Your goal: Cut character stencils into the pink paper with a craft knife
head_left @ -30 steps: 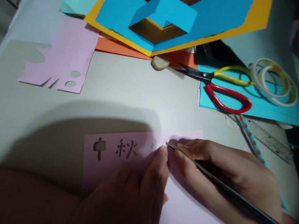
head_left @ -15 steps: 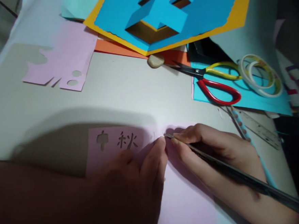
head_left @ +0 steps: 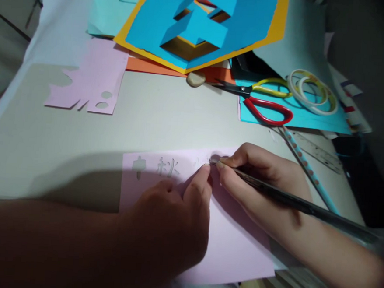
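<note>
Right hand grip: the right hand [head_left: 261, 184] is pinching one thin dark craft knife [head_left: 293, 203] between thumb and fingers, pen-fashion, its tip touching the paper.
Left hand grip: the left hand [head_left: 170, 221] is lying flat, fingers pressed down on the sheet, the forefinger tip sitting just beside the knife tip; it is clasping nothing.
Sheet under the hands: one pink paper sheet [head_left: 234, 243] is lying at the near middle of the table [head_left: 167, 116], with two cut-out characters [head_left: 159, 167] showing left of the fingers and a faint third mark starting just beside the blade.
Shadow: the left forearm is casting a dark patch over the sheet's left part.
Near right: one blue dotted pencil [head_left: 305, 165] is lying slantwise behind the right wrist, and one clear ruler [head_left: 319, 148] is resting just beyond it.
Far right: one pair of scissors [head_left: 264, 100], one handle yellow and one red, is lying on a blue sheet [head_left: 315, 122], with two tape rolls [head_left: 314, 91] overlapping beside the handles.
Far middle: one blue and yellow pop-up card [head_left: 200, 26] is standing open over an orange sheet [head_left: 151, 65]; one pale eraser [head_left: 195, 79] is touching its near edge.
Far left: one pink offcut [head_left: 91, 80] with two round holes is lying flat, well apart from the hands.
</note>
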{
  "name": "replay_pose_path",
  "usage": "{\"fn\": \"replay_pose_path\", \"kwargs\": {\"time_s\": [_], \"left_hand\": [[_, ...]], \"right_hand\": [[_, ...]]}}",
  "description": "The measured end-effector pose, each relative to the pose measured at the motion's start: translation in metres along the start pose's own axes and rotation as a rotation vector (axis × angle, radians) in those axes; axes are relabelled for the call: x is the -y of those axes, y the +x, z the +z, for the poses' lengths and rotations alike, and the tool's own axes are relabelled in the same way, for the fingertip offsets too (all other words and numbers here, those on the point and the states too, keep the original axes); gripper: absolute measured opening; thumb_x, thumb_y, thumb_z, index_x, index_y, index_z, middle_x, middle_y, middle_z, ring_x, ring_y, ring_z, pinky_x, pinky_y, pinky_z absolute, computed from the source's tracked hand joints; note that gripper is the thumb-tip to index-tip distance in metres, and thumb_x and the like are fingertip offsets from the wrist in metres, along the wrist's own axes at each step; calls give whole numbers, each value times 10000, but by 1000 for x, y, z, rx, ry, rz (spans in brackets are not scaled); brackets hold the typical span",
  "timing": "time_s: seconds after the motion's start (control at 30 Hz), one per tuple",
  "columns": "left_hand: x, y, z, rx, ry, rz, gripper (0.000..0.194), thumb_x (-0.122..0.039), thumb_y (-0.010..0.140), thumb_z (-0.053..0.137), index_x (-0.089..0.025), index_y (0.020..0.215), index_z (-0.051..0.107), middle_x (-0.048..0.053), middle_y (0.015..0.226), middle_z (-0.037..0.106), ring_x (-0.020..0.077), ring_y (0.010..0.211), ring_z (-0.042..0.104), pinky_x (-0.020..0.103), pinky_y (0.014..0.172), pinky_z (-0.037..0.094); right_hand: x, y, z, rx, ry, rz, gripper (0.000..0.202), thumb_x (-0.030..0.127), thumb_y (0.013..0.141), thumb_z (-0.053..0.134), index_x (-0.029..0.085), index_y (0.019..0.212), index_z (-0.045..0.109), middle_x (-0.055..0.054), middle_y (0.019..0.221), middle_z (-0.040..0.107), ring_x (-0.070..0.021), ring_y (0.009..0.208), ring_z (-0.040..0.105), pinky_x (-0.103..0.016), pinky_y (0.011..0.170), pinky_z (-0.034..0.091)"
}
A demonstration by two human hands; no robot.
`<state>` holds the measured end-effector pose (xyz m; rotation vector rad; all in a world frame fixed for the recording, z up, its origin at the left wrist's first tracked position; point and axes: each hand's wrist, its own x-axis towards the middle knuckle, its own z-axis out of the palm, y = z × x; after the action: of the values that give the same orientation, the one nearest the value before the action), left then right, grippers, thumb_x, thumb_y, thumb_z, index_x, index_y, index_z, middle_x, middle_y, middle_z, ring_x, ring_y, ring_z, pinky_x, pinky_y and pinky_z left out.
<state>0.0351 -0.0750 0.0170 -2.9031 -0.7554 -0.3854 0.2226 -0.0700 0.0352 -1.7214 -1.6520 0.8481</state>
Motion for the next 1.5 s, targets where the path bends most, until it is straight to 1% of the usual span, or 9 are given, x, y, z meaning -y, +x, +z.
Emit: {"fn": "replay_pose_path", "kwargs": {"time_s": [0.1,0.2,0.4,0.57,0.73,0.87,1.2,1.37,1.5], "left_hand": [[-1,2,1,-46,-8,1,302,-66,871,563,35,1122,698,281,1299,621,296,648,754,418,484,576],[-1,3,1,-99,-22,-37,278,-29,865,530,41,1080,690,278,1264,643,320,659,750,449,473,553],[0,-1,2,-67,-71,-48,331,-14,916,398,39,1142,633,270,1292,643,309,753,756,469,552,566],[1,0,3,-61,-104,-75,313,-108,898,510,31,1154,623,277,1331,613,341,788,754,503,579,561],[6,3,-1,-44,-114,-17,272,-113,880,569,17,1105,648,266,1286,639,324,741,762,469,506,558],[3,2,0,-53,-126,-86,278,-103,877,576,21,1113,654,261,1312,626,345,752,759,512,528,569],[5,2,1,-72,-141,-44,246,-90,886,557,8,1073,684,245,1261,670,324,814,776,467,532,591],[1,0,2,-84,-156,-131,248,-65,890,512,-23,1053,694,211,1284,672,334,873,772,490,579,589],[5,2,0,-65,-144,-54,245,-60,873,523,-24,1016,717,221,1224,701,318,837,780,454,548,603]], "right_hand": [[-1,-2,3,-39,-26,-2,208,209,833,644,210,633,587,32,537,600,-98,473,485,-226,440,362],[-2,-4,4,-51,-27,-8,223,228,824,654,215,614,582,28,526,592,-104,464,483,-228,427,365],[0,-3,0,-22,-36,-13,233,230,825,660,198,601,608,34,497,595,-91,429,495,-210,399,357],[1,-1,0,-17,-41,-21,233,214,829,640,197,601,597,38,502,593,-88,441,506,-200,401,362],[2,-2,1,-20,-40,-13,229,221,834,628,202,607,608,37,507,606,-96,437,515,-208,399,378],[3,-2,0,-12,-35,1,233,228,837,630,203,606,610,34,502,608,-101,435,525,-212,393,380],[5,-2,-1,-6,-37,-9,232,231,828,633,208,598,607,38,489,598,-100,418,512,-214,378,359],[3,-1,-2,17,-30,-3,238,241,840,631,205,605,618,29,502,616,-105,428,530,-213,383,367],[2,-1,-2,26,12,48,234,264,840,644,214,612,626,19,524,635,-118,444,547,-222,386,367]]}}
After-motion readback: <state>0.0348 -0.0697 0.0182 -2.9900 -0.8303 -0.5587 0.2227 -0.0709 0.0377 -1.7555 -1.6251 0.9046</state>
